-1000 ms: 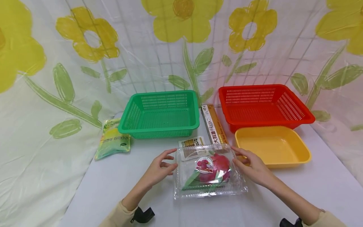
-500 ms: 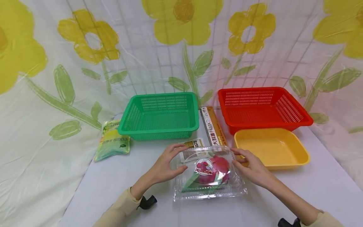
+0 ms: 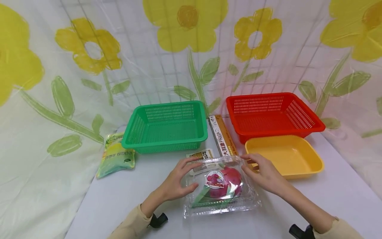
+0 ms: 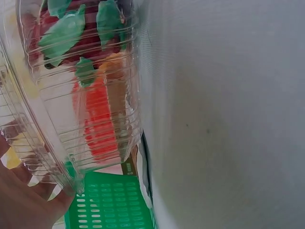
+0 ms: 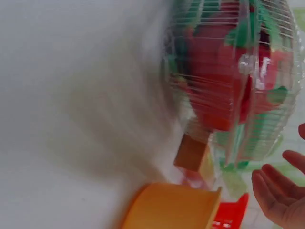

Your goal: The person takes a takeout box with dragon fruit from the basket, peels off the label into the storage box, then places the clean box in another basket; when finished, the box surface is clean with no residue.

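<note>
A clear plastic clamshell box (image 3: 222, 186) lies on the table in front of me, its lid down. Through it I see red dragon fruit (image 3: 232, 179) with green tips, and a round label sits on top. My left hand (image 3: 176, 184) reaches over the box's left side, thumb and fingers spread apart; in the left wrist view its fingertips are at the rim, and contact is hard to tell. My right hand (image 3: 265, 174) is by the upper right corner, fingers slightly bent. In the right wrist view those fingers (image 5: 274, 188) appear apart from the box.
Behind stand a green basket (image 3: 167, 146) and a red basket (image 3: 274, 133), with a pasta box (image 3: 222, 136) between them. A yellow tray (image 3: 283, 174) is at the right. A green-yellow bag (image 3: 116, 157) lies left. A flat packet (image 3: 203, 154) lies partly behind the clamshell.
My left hand has moved right, from beside the clamshell box's left edge to over its lid, and its fingers have spread. The right hand stays at the upper right corner.
</note>
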### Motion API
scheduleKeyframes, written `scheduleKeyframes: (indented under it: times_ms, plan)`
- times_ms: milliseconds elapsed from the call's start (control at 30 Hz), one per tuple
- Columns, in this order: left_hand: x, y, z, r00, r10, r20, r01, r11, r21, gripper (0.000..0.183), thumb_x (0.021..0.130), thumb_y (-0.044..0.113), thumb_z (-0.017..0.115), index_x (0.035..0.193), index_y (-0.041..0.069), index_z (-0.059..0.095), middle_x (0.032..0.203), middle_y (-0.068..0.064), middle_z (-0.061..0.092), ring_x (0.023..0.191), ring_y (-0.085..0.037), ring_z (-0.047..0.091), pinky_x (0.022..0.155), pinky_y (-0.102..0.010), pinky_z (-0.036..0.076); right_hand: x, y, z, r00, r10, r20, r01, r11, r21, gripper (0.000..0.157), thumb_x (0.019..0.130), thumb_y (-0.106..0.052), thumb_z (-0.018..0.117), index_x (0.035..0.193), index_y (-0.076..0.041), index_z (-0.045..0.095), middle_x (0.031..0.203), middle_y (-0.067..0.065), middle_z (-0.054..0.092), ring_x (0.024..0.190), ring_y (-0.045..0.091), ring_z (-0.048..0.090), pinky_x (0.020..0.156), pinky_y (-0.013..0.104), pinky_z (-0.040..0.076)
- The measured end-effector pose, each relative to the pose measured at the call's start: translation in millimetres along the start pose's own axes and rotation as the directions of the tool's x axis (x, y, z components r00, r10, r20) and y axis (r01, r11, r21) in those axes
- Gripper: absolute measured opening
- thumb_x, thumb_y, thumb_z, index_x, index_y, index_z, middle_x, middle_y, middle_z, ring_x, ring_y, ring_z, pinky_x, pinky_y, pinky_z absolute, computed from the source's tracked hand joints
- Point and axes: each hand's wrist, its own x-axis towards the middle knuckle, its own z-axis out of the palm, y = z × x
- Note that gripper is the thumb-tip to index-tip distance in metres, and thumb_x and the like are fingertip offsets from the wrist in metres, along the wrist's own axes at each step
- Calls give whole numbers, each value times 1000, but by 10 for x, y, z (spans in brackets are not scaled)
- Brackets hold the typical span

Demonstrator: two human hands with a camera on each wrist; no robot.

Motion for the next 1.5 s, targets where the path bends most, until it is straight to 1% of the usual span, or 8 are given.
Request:
scheduleKeyframes:
  times_ms: [67, 167, 333, 467, 633, 1000, 1233, 1500]
  plan:
    - [-8, 3, 4, 1000, 7, -4, -7, 1000, 1, 61, 84, 28, 70, 141, 15, 53, 151, -7, 40, 137, -27, 37, 103, -56, 40, 23, -57, 12, 1000, -22, -8, 22, 1000, -8, 35, 88, -11, 72, 120, 1, 65, 114, 18, 65, 97, 31, 63, 76, 42, 59]
    - [-15, -2, 5, 1000, 12, -3, -12, 1000, 10, 61, 84, 29, 69, 141, 15, 53, 151, -5, 39, 137, -27, 37, 103, -56, 40, 71, -157, 38, 999, -37, 11, 37, 999, 13, 32, 86, -10, 74, 116, -1, 68, 108, 12, 68, 91, 24, 63, 74, 35, 58]
    - [-19, -21, 11, 1000, 23, 5, -23, 999, 29, 62, 85, 31, 68, 143, 18, 51, 152, -5, 38, 137, -26, 37, 103, -55, 41, 153, -305, 103, 990, -71, 121, 66, 996, 52, 28, 86, -13, 75, 113, -6, 70, 94, -1, 70, 82, 12, 63, 68, 22, 55]
    - [-10, -28, 16, 999, 40, 8, -40, 999, 36, 63, 84, 30, 67, 144, 19, 50, 151, -8, 39, 137, -26, 37, 104, -55, 40, 192, -380, 163, 972, -103, 211, 92, 994, 61, 28, 86, -17, 77, 112, -9, 69, 91, -5, 68, 78, 9, 61, 67, 21, 55]
    - [5, -32, 15, 998, 57, 13, -58, 997, 47, 62, 84, 30, 67, 143, 17, 51, 150, -12, 40, 137, -27, 37, 104, -55, 40, 218, -435, 206, 960, -101, 262, 91, 995, 50, 31, 85, -18, 77, 113, -8, 69, 90, -5, 67, 77, 9, 60, 67, 21, 54]
    - [13, -26, 5, 999, 47, 16, -48, 997, 65, 62, 83, 32, 66, 142, 17, 52, 149, -13, 40, 136, -26, 38, 103, -53, 41, 281, -442, 259, 954, -85, 288, 64, 995, 82, 23, 82, -12, 79, 103, -8, 71, 75, -9, 62, 65, 9, 56, 59, 23, 53]
    - [9, -17, -1, 999, 47, 20, -49, 996, 79, 62, 84, 33, 66, 142, 16, 52, 150, -11, 40, 136, -26, 37, 104, -53, 41, 313, -445, 285, 959, -59, 277, 41, 997, 69, 18, 81, -7, 78, 98, -8, 74, 72, -8, 60, 65, 11, 54, 58, 23, 52]
    - [7, -20, -6, 999, 44, 20, -46, 996, 81, 62, 83, 30, 68, 141, 15, 53, 149, -12, 40, 135, -26, 39, 103, -53, 41, 330, -458, 302, 966, -83, 245, 58, 993, 106, 16, 80, -6, 78, 96, -8, 76, 74, -7, 61, 66, 13, 53, 58, 24, 52]
